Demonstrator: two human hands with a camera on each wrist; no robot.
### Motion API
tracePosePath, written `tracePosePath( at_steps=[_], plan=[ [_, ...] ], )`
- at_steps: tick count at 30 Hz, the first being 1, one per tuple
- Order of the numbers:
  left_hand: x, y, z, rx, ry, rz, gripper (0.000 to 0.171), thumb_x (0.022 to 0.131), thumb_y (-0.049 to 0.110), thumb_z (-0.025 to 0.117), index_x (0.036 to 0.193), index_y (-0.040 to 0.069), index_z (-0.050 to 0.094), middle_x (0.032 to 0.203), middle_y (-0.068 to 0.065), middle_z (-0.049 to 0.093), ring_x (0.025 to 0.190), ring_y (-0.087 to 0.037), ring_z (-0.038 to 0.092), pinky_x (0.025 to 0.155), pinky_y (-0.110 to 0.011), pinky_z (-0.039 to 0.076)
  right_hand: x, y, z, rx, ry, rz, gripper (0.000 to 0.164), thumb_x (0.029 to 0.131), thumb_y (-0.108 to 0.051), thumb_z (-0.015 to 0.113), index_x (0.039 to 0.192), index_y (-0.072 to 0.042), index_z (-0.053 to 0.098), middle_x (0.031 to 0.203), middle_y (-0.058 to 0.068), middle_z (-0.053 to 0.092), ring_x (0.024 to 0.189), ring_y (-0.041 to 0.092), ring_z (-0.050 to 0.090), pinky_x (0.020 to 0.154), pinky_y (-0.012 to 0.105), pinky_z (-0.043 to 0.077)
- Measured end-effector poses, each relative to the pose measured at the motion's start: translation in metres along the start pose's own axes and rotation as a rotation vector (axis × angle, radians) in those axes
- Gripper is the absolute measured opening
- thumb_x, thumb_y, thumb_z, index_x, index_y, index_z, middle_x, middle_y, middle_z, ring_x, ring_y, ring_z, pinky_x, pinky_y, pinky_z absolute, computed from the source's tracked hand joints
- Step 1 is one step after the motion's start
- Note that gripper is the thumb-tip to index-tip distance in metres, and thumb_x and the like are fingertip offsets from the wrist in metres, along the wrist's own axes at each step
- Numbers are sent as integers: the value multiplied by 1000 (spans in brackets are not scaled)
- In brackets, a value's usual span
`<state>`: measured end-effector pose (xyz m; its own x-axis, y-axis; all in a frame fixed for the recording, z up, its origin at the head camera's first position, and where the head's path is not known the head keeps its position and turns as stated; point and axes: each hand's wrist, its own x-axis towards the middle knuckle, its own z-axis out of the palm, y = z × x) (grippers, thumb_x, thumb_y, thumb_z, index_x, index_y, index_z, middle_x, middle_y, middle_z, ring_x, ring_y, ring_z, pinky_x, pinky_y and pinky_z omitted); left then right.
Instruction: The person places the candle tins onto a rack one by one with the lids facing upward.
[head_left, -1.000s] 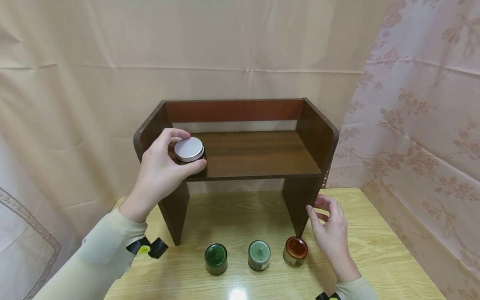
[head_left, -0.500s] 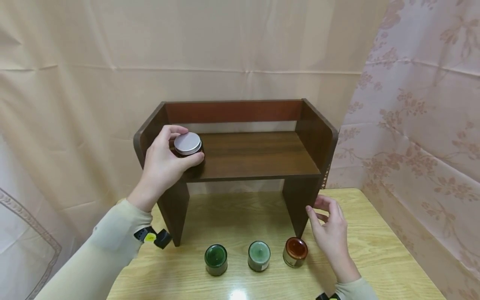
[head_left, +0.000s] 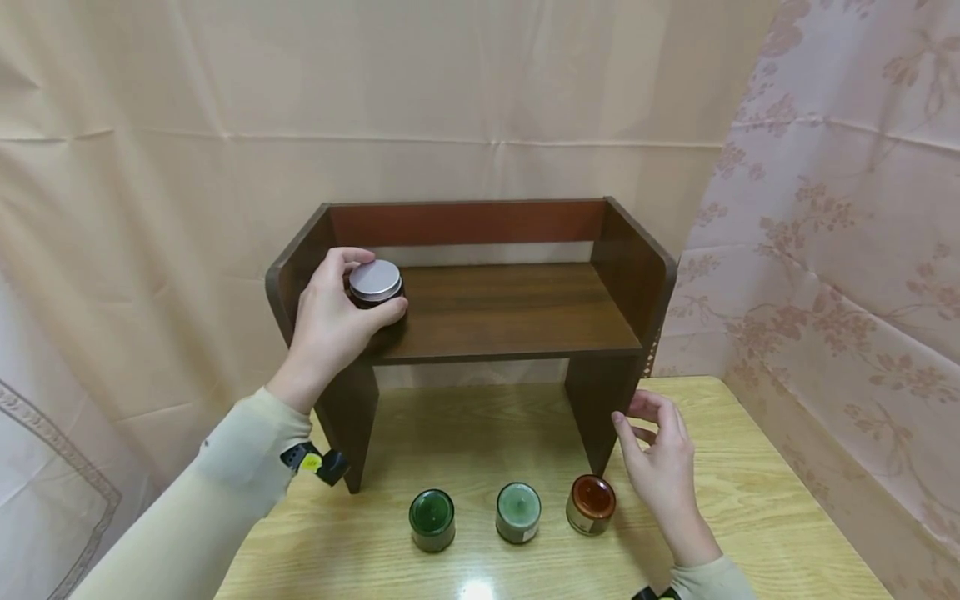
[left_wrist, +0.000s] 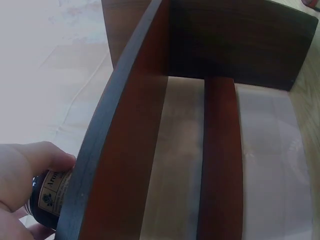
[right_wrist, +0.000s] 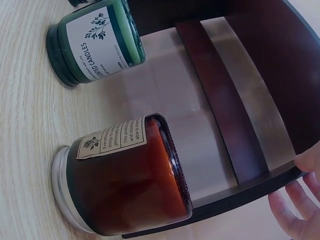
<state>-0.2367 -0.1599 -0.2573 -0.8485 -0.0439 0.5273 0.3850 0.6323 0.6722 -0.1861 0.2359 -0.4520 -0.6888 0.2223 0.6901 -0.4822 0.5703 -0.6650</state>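
Note:
My left hand grips a dark candle jar with a silver lid at the left end of the brown wooden shelf. The left wrist view shows the jar's printed label, partly covered by fingers, low over the shelf board. My right hand pinches the front edge of the shelf's right side panel, thumb on the inner face and fingers outside. Nearest to it is an amber candle jar standing with its silver lid beneath. Left of that stand a light green candle jar and a dark green one.
The shelf stands on a pale wood-grain table, its side panels rising above the board. A red-brown rail runs along its back. Behind hangs a beige curtain, with a floral curtain at the right.
My left hand has moved the lidded jar slightly back over the shelf board, away from the front edge. My right hand and the three jars on the table have stayed put.

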Motion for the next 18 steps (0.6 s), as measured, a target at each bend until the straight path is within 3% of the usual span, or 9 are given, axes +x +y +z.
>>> tracePosePath(
  at_steps=[6, 13, 18],
  plan=[
    [2, -2, 3, 31, 12, 14, 65, 88, 18, 89, 141, 3, 56, 140, -21, 63, 127, -40, 59, 105, -54, 47, 0, 1, 0, -3, -1, -2, 40, 91, 15, 79, 125, 11, 61, 110, 21, 65, 104, -1, 61, 81, 4, 53],
    [3, -4, 3, 1, -16, -50, 67, 91, 20, 85, 146, 4, 52, 143, -19, 62, 132, -39, 59, 110, -54, 46, 0, 1, -1, -10, -10, 7, 39, 92, 14, 79, 126, 10, 60, 111, 21, 65, 104, -2, 60, 81, 4, 53],
    [3, -7, 2, 6, -48, -48, 68, 94, 19, 82, 150, 2, 46, 147, -24, 58, 135, -42, 56, 114, -55, 43, -1, 1, -1, -11, -14, 12, 39, 92, 14, 79, 126, 10, 60, 112, 22, 65, 104, -2, 60, 81, 5, 54]
  ],
)
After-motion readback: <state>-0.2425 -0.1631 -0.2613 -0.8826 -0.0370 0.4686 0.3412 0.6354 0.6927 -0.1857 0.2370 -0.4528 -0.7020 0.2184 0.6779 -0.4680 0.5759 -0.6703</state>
